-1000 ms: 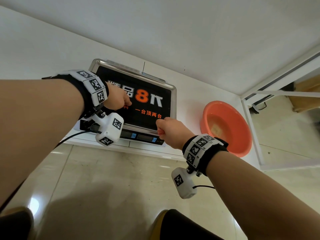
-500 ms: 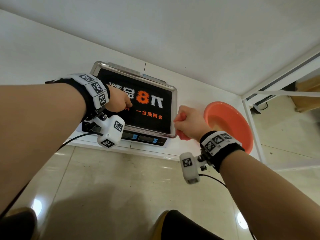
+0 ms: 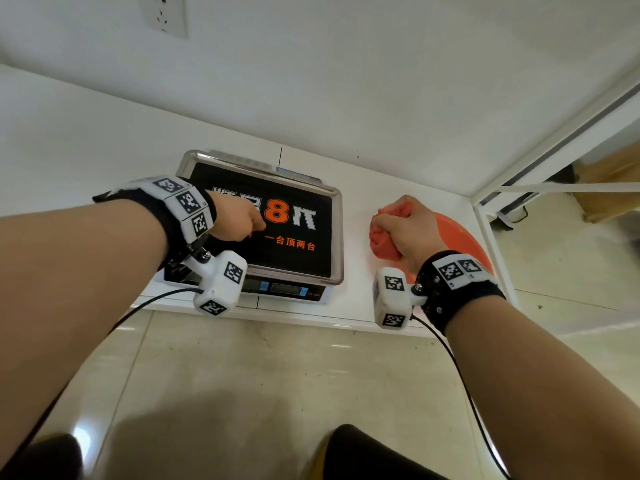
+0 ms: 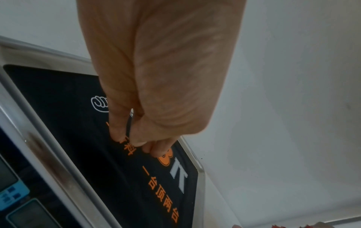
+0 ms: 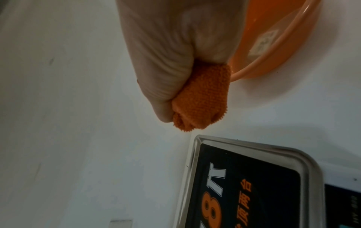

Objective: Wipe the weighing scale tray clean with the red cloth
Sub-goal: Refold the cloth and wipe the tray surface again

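Note:
The weighing scale's steel tray (image 3: 340, 237) carries a black sticker with orange and white print. My left hand (image 3: 232, 220) rests on the tray's left part; in the left wrist view its curled fingertips (image 4: 117, 135) touch the black surface and hold nothing I can see. My right hand (image 3: 403, 228) grips the bunched red cloth (image 3: 381, 242) in a fist. It is off the tray, to the right, between the tray and an orange basin. In the right wrist view the cloth (image 5: 203, 98) sticks out below the fist, apart from the tray's corner (image 5: 199, 138).
The orange plastic basin (image 3: 464, 237) stands right of the scale on the white shelf, close behind my right hand. The scale's display panel (image 3: 287, 289) faces the shelf's front edge. A white wall rises behind, a white frame stands at the right, and tiled floor lies below.
My right hand has carried the cloth off the tray's front edge, to the right and away, ending beside the basin. My left hand has stayed on the tray.

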